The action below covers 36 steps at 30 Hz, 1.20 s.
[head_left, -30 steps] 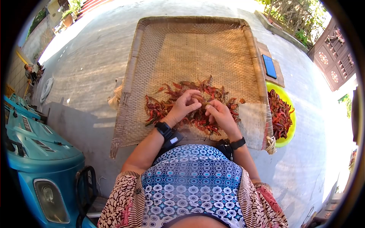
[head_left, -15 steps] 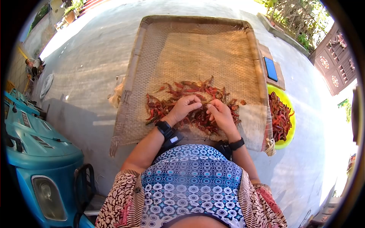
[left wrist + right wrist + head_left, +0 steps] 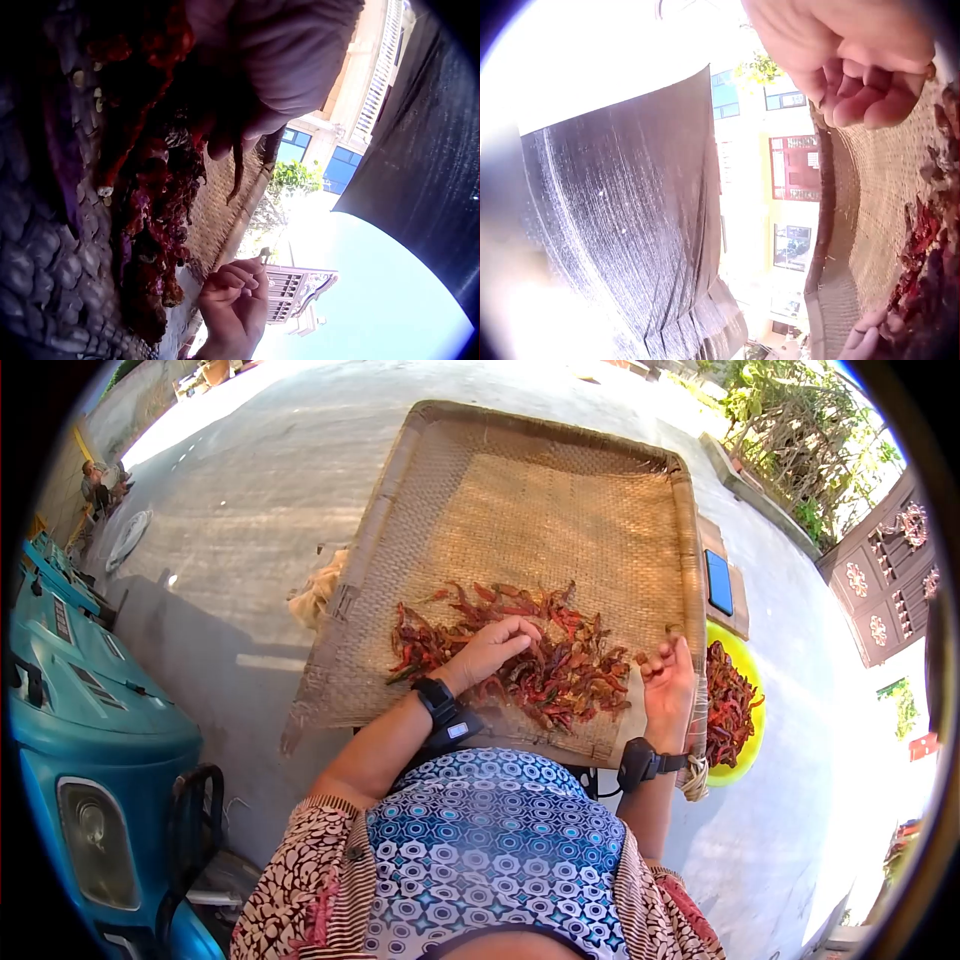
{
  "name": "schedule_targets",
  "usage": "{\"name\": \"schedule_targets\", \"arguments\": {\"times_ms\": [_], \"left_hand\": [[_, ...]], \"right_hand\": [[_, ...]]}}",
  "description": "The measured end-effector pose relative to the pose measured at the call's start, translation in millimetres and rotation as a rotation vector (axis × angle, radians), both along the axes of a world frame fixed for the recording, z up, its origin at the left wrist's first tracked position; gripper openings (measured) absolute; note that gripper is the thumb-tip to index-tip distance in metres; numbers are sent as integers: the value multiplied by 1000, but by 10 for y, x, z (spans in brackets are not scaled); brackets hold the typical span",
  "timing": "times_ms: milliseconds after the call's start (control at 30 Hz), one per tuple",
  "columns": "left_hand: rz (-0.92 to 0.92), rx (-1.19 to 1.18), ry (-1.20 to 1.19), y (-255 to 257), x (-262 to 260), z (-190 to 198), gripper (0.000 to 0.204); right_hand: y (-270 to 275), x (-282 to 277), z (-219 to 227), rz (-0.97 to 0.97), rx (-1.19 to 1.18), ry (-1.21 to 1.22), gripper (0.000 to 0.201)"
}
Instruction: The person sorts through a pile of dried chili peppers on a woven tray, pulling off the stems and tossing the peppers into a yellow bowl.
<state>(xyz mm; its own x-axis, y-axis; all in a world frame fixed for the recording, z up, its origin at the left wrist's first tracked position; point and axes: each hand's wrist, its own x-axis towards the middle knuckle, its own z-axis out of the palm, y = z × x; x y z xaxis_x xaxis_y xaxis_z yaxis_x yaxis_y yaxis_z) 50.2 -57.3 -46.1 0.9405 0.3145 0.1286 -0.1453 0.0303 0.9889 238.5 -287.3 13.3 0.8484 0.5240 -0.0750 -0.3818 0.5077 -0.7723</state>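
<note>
Red chillies [image 3: 540, 660] under left hand's [image 3: 490, 650] curled grip; right hand [image 3: 668, 680] curled.

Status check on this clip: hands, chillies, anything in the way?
Left hand on the chilli pile, pinching one. Right hand curled by the tray's right edge, contents unclear. Nothing in the way.

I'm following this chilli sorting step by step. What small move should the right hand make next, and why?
Probably carry the right hand on over the tray's edge to the yellow bowl and let go. Its fingers are curled, it sits by that edge, and the bowl beside it already holds chillies. The left hand rests on the chilli pile.
</note>
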Motion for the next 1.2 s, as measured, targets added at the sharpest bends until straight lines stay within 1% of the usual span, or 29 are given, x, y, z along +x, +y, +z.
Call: {"name": "schedule_targets", "arguments": {"times_ms": [67, 167, 267, 333, 367, 400, 433, 467, 533, 567, 667, 767, 867, 933, 967, 1000, 1067, 1100, 1200], "left_hand": [[33, -17, 34, -18, 7, -2, 17], [24, -61, 60, -7, 3, 35, 17], [11, -45, 67, 2, 1, 26, 16], [-28, -83, 41, -12, -10, 57, 16], [-48, -99, 30, -14, -16, 81, 16], [-33, -53, 48, -12, -22, 100, 16], [-19, -6, 66, -15, -25, 117, 16], [-6, 38, 83, -15, -29, 120, 16], [-38, -30, 44, 9, -19, 65, 17], [-55, -68, 23, 23, -9, 27, 17], [-85, -100, 48, 25, -20, 65, 17], [-42, -109, -11, 17, 9, 33, 18], [-5, -125, 66, -41, -15, 95, 17], [-52, 63, 108, -29, -28, 97, 17], [-77, 156, 127, -24, -27, 97, 17], [-75, 301, 146, -23, -29, 118, 19], [-65, 592, 180, -23, -34, 172, 22], [-56, 639, 147, -39, -26, 159, 24], [-34, 758, 61, -67, 1, 61, 28]], "right_hand": [[-155, 215, -62, -117, 280, 95, 19], [-171, 166, 46, -140, 93, 100, 20], [98, -206, 14, 131, -366, -263, 25], [296, -585, 220, 433, -686, -438, 23], [391, -699, 146, 498, -721, -561, 21], [474, -764, 15, 561, -754, -685, 20], [556, -793, -137, 495, -753, -859, 17], [554, -767, -209, 513, -793, -837, 18], [595, -780, -127, 551, -877, -792, 18], [598, -816, -68, 480, -939, -910, 17], [596, -768, -215, 603, -829, -760, 17], [549, -705, -209, 554, -678, -566, 17], [398, -573, 66, 433, -606, -403, 17], [287, -326, -5, 229, -499, -395, 15], [182, -213, 14, 139, -386, -325, 15], [80, -112, 60, 50, -273, -257, 16], [-161, 171, 52, 9, 98, -107, 17], [-223, 235, 68, -11, 284, -31, 18], [-294, 277, 47, -117, 235, 74, 20]]}}
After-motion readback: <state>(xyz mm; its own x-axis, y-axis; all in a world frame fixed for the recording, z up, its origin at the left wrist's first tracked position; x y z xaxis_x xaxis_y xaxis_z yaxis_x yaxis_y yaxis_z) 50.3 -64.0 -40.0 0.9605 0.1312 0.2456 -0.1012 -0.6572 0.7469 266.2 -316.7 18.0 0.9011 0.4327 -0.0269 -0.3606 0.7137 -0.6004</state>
